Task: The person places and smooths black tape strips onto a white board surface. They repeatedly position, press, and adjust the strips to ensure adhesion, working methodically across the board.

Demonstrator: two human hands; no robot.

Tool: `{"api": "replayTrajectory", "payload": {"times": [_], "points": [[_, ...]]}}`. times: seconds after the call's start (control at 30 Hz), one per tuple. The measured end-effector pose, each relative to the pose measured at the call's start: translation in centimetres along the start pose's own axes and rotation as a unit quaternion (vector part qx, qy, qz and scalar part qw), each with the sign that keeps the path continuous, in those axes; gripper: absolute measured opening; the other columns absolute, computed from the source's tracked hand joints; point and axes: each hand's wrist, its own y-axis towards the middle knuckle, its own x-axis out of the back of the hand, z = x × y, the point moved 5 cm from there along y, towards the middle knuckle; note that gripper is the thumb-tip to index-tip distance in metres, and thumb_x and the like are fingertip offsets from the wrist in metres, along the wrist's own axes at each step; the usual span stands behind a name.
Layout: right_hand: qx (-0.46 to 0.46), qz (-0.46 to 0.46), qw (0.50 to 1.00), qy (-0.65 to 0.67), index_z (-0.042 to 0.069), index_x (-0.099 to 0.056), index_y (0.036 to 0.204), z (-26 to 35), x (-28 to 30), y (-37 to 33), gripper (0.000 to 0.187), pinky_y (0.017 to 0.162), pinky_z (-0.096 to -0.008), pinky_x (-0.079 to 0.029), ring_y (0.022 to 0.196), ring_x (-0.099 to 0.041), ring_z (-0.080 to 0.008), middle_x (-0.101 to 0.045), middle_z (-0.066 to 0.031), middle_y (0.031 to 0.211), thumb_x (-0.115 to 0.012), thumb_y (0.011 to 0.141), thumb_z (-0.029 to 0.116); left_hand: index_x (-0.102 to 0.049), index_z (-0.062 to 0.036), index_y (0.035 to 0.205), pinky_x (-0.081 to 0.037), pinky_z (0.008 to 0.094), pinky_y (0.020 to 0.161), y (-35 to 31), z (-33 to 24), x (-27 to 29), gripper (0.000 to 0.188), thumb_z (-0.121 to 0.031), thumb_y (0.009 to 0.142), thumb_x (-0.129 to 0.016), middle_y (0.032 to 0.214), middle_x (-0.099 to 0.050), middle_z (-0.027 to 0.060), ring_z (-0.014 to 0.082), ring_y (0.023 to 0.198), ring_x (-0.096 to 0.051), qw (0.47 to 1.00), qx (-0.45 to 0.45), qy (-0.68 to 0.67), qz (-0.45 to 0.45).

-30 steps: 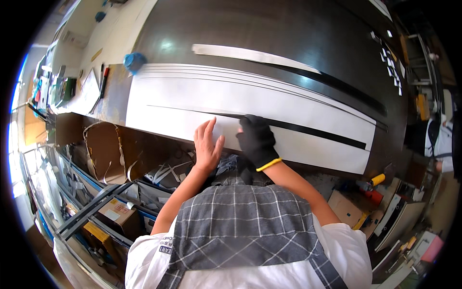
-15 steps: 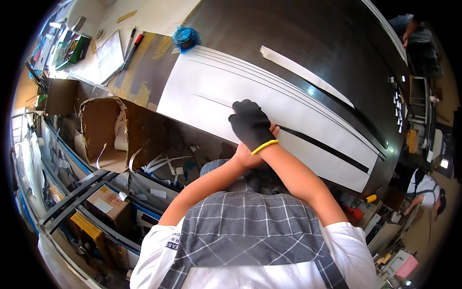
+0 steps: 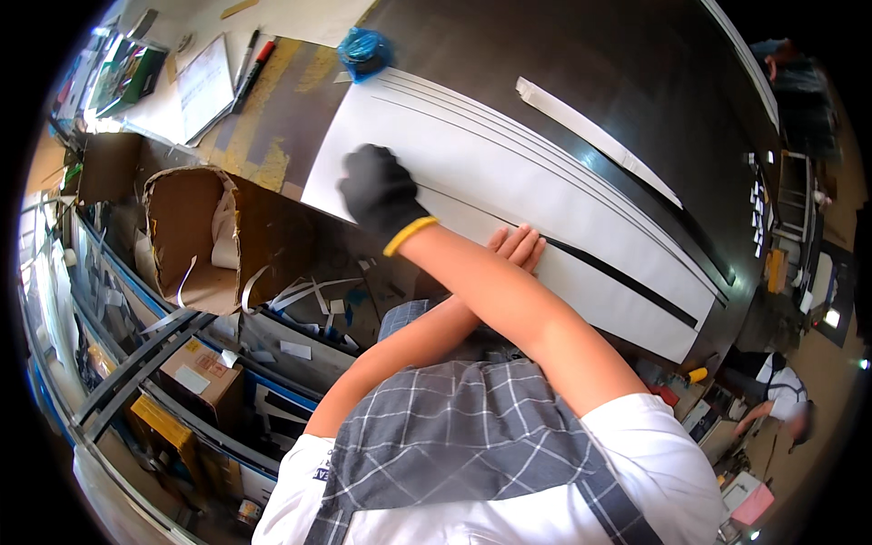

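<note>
A long white sheet (image 3: 363, 127) lies on the dark table, with a narrow black strip (image 3: 627, 280) on it. My left hand (image 3: 518, 247) is bare and lies flat at the strip's left end, its fingers stretched out. From there a thin dark line (image 3: 463, 204) runs on toward the right hand. My right hand (image 3: 380, 189), in a black glove with a yellow cuff, is over the sheet's left part, its arm crossing above my left forearm. Its fingers are curled and slightly blurred; anything in them is hidden.
Behind the sheet lies a pale strip (image 3: 590, 136) beside a dark bar (image 3: 695, 236). A blue-wrapped roll (image 3: 365, 54) sits at the sheet's far left corner. An open cardboard box (image 3: 195, 236) stands below the table's left edge. Another person (image 3: 781, 391) is at right.
My gloved right hand has moved left along the sheet, away from my left hand. The left hand's fingers now show past my right forearm. The whole view has shifted slightly.
</note>
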Motion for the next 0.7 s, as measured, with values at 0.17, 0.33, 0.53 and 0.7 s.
{"api": "replayTrajectory", "payload": {"times": [0.17, 0.33, 0.53, 0.7], "points": [[0.027, 0.045, 0.99, 0.13, 0.006, -0.066, 0.09, 2.4, 2.8, 0.5, 0.012, 0.081, -0.0415, -0.052, 0.089, -0.062, -0.036, -0.065, -0.0152, 0.094, -0.062, 0.083, 0.014, -0.053, -0.0056, 0.137, -0.031, 0.0458, 0.113, 0.3, -0.1, 0.3, 0.056, -0.028, 0.087, -0.06, 0.141, -0.05, 0.012, 0.0266, 0.135, -0.045, 0.998, -0.022, 0.051, -0.014], [0.062, -0.127, 0.983, 0.115, 0.001, -0.063, 0.097, -5.9, 9.8, -10.3, 0.02, 0.082, -0.0432, -0.052, 0.092, -0.062, -0.0375, -0.064, -0.019, 0.096, -0.066, 0.083, 0.015, -0.053, -0.0051, 0.136, -0.031, 0.0475, 0.113, -0.3, 0.6, -1.0, 0.054, -0.031, 0.089, -0.056, 0.139, -0.052, 0.0133, 0.0312, 0.133, -0.046, 0.999, -0.022, 0.047, 0.006], [-0.117, -0.084, 0.989, 0.043, 0.001, -0.063, 0.098, -12.5, 17.5, -15.0, 0.019, 0.078, -0.0419, -0.052, 0.088, -0.063, -0.0385, -0.065, -0.0198, 0.095, -0.062, 0.092, 0.018, -0.059, -0.0038, 0.125, -0.032, 0.0501, 0.113, 1.2, 0.1, 2.5, 0.05, -0.023, 0.079, -0.066, 0.132, -0.054, 0.0196, 0.038, 0.13, -0.045, 0.996, 0.024, -0.056, 0.066], [-0.134, -0.083, 0.986, 0.062, 0.001, -0.063, 0.097, -13.3, 16.9, -16.1, 0.017, 0.077, -0.0403, -0.052, 0.087, -0.064, -0.037, -0.065, -0.0188, 0.093, -0.063, 0.091, 0.016, -0.06, -0.0044, 0.124, -0.042, 0.0486, 0.1, 0.5, 4.9, 7.4, 0.052, -0.007, 0.074, -0.07, 0.124, -0.058, 0.0169, 0.0375, 0.119, -0.053, 0.992, 0.098, -0.06, -0.051]]}}
